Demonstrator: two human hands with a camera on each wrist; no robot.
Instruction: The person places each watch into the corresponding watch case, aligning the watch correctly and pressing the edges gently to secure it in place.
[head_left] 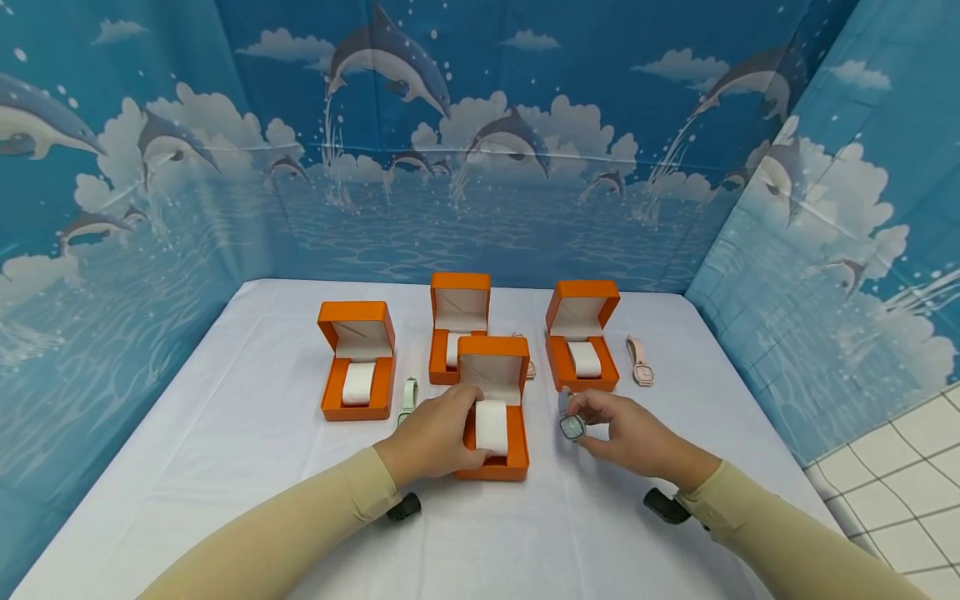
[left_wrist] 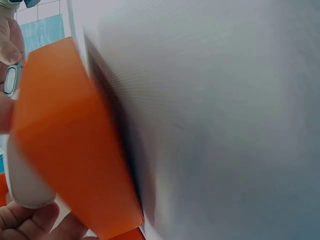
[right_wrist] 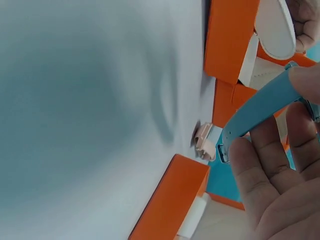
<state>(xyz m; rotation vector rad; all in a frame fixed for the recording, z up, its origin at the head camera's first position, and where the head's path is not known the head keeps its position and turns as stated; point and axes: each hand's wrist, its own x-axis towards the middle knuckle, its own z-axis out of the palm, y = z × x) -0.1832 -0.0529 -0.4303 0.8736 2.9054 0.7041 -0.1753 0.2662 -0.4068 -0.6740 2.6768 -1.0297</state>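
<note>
My left hand (head_left: 438, 433) pinches the white watch cushion (head_left: 491, 427) of the nearest open orange watch box (head_left: 491, 472), thumb at its near end and fingers at its far end. In the right wrist view the cushion (right_wrist: 276, 27) juts above the box's orange side. To the right of that box, my right hand (head_left: 626, 435) holds a watch (head_left: 572, 427) with a square face, apart from the cushion. Its strap (right_wrist: 260, 110) looks blue in the right wrist view, between thumb and fingers. A green-strapped watch (head_left: 409, 395) lies beside my left hand, partly hidden by it.
Three more orange boxes stand open with white cushions: one at left (head_left: 358, 412), one behind the nearest (head_left: 442, 377), one at right (head_left: 588, 383). A pink-strapped watch (head_left: 640, 362) lies far right. Another watch (head_left: 531, 369) is partly hidden. Dolphin-print curtains (head_left: 487, 225) enclose the white table (head_left: 247, 400).
</note>
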